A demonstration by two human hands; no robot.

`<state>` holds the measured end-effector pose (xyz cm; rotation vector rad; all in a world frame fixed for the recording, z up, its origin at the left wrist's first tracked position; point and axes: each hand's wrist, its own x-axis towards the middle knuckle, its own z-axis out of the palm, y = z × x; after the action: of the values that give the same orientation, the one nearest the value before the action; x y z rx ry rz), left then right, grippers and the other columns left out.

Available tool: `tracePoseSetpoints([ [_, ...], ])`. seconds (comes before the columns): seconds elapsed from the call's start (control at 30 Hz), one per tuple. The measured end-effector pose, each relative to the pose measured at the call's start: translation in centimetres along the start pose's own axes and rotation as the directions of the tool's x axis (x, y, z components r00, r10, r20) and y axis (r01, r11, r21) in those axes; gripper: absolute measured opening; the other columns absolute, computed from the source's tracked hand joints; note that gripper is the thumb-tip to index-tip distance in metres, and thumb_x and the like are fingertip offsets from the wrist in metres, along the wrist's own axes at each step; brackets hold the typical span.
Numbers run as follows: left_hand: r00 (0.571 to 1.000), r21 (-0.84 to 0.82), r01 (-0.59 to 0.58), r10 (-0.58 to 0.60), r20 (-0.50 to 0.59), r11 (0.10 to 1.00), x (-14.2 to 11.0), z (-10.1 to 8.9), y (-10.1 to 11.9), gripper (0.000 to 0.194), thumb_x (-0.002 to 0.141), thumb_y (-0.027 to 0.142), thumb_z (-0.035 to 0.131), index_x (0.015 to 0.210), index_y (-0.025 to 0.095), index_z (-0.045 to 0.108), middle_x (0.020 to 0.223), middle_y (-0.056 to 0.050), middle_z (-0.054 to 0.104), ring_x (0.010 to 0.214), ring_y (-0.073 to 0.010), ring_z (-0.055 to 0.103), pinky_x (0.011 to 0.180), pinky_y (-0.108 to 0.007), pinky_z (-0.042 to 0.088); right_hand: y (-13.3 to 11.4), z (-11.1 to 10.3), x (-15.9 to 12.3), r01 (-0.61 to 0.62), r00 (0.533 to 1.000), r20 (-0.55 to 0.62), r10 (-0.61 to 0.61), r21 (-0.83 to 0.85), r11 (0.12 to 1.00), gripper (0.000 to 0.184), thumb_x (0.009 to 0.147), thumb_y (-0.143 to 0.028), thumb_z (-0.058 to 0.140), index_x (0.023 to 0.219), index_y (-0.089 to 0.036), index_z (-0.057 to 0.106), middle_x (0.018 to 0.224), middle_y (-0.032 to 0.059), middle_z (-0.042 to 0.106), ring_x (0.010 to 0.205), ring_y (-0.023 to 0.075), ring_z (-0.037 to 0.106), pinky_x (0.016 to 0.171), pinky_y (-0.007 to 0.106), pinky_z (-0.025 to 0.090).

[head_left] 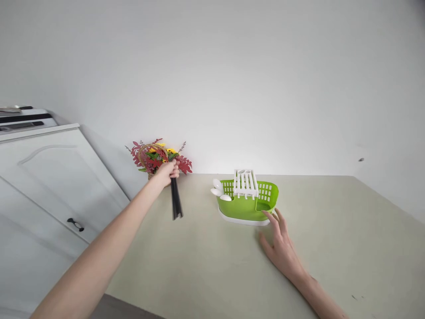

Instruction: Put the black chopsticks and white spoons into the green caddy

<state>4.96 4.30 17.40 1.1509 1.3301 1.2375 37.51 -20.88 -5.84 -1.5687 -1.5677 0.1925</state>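
- Your left hand point(170, 170) is closed around a bundle of thin black sticks point(176, 201), held clear of the tabletop point(206, 266); the sticks hang below your fingers, their lower ends slightly fanned and a little blurred.
- Your right hand point(282, 250) grips nothing: its fingers are loosely spread, with the fingertips at the near right end of the green basket point(241, 209). You cannot tell from here whether they press on it.
- The green basket stands upright on its white base point(232, 219), to the right of your left fingers and just beyond your right fingertips.
- A white slotted rack point(246, 184) sits across the middle of the basket, up and to the left of your right fingers.
- White spoons point(218, 191) lean out of the basket's left end, the end nearer your left fingers.
- Directly behind your left fingers is a flower arrangement point(152, 156), partly hidden by your hand.
- Well to the left of those fingers stands a white cabinet point(43, 186) with a dark handle point(75, 224).
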Motion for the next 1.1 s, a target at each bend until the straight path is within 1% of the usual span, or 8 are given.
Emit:
tracePoseSetpoints([
  [0.1, 0.997, 0.21, 0.083, -0.081, -0.019, 0.974, -1.4, -2.8, -5.9, 0.027, 0.096, 0.032, 0.064, 0.073, 0.02, 0.053, 0.047, 0.01, 0.035, 0.033, -0.0053, 0.025, 0.035, -0.017, 0.014, -0.1, -0.1, -0.1, 0.016, 1.0, -0.012, -0.016, -0.007, 1.0, 0.058, 0.101, -0.039, 0.046, 0.156, -0.035, 0.028, 0.168, 0.0121, 0.018, 0.149, 0.0339, 0.039, 0.104, 0.053, 0.053],
  [0.2, 0.994, 0.411, 0.105, -0.085, -0.067, 0.906, -2.7, -5.2, -11.0, 0.028, 0.09, 0.039, 0.067, 0.072, 0.02, 0.057, 0.043, 0.008, 0.038, 0.034, -0.0091, 0.033, 0.038, -0.021, 0.022, 0.0, 0.0, -0.3, 0.014, 1.0, -0.016, -0.014, -0.018, 1.0, 0.058, 0.1, -0.041, 0.046, 0.156, -0.034, 0.03, 0.167, 0.0122, 0.021, 0.149, 0.0338, 0.04, 0.102, 0.052, 0.055],
  [0.33, 0.994, 0.629, 0.061, 0.007, -0.105, 0.775, -3.6, -7.4, -15.3, 0.022, 0.085, 0.033, 0.068, 0.067, 0.022, 0.06, 0.05, 0.0, 0.054, 0.051, -0.0204, 0.058, 0.054, -0.029, 0.041, 0.3, 0.0, -0.4, -0.001, 1.0, -0.011, 0.001, -0.042, 0.999, 0.058, 0.1, -0.043, 0.045, 0.155, -0.033, 0.031, 0.166, 0.0126, 0.021, 0.147, 0.0343, 0.042, 0.101, 0.051, 0.055],
  [0.4, 0.991, 0.705, 0.017, 0.08, -0.104, 0.709, -3.8, -7.9, -16.4, 0.021, 0.084, 0.029, 0.067, 0.066, 0.023, 0.06, 0.059, -0.005, 0.062, 0.069, -0.0268, 0.067, 0.065, -0.032, 0.046, 0.4, 0.1, -0.5, 0.001, 1.0, -0.015, -0.002, -0.047, 0.999, 0.058, 0.1, -0.044, 0.045, 0.155, -0.033, 0.031, 0.165, 0.0125, 0.023, 0.146, 0.034, 0.042, 0.1, 0.05, 0.056],
  [0.47, 0.984, 0.764, -0.025, 0.152, -0.096, 0.645, -4.0, -8.1, -17.2, 0.017, 0.086, 0.029, 0.065, 0.07, 0.024, 0.061, 0.068, -0.008, 0.067, 0.082, -0.0305, 0.07, 0.073, -0.034, 0.047, 0.5, 0.1, -0.5, 0.006, 1.0, -0.018, -0.007, -0.053, 0.999, 0.058, 0.1, -0.044, 0.046, 0.155, -0.034, 0.032, 0.164, 0.0123, 0.026, 0.146, 0.0339, 0.042, 0.097, 0.049, 0.057],
  [0.73, 0.96, 0.886, -0.086, 0.276, -0.049, 0.456, -4.2, -8.3, -19.7, 0.019, 0.095, 0.036, 0.056, 0.089, 0.022, 0.069, 0.088, -0.012, 0.072, 0.089, -0.032, 0.07, 0.076, -0.036, 0.049, 0.5, 0.0, -0.6, 0.003, 1.0, -0.025, -0.005, -0.056, 0.998, 0.059, 0.099, -0.044, 0.046, 0.155, -0.034, 0.032, 0.162, 0.0127, 0.028, 0.144, 0.0339, 0.044, 0.103, 0.051, 0.053],
  [0.9, 0.936, 0.9, -0.181, 0.351, 0.034, 0.396, -4.0, -8.3, -20.6, 0.013, 0.094, 0.028, 0.058, 0.093, 0.02, 0.068, 0.105, -0.013, 0.071, 0.102, -0.0283, 0.068, 0.089, -0.035, 0.05, 0.7, 0.0, -0.7, -0.011, 1.0, -0.007, 0.011, -0.07, 0.998, 0.061, 0.098, -0.044, 0.048, 0.157, -0.034, 0.032, 0.162, 0.013, 0.029, 0.138, 0.0341, 0.05, 0.098, 0.051, 0.055],
  [1.1, 0.91, 0.895, -0.236, 0.408, 0.067, 0.379, -3.6, -8.6, -21.5, 0.011, 0.093, 0.026, 0.059, 0.098, 0.019, 0.068, 0.103, -0.011, 0.069, 0.104, -0.0281, 0.066, 0.096, -0.039, 0.05, 0.3, -0.2, -0.8, -0.009, 1.0, -0.005, 0.009, -0.039, 0.999, 0.06, 0.099, -0.042, 0.048, 0.156, -0.033, 0.032, 0.162, 0.0142, 0.027, 0.135, 0.0323, 0.053, 0.093, 0.048, 0.057],
])
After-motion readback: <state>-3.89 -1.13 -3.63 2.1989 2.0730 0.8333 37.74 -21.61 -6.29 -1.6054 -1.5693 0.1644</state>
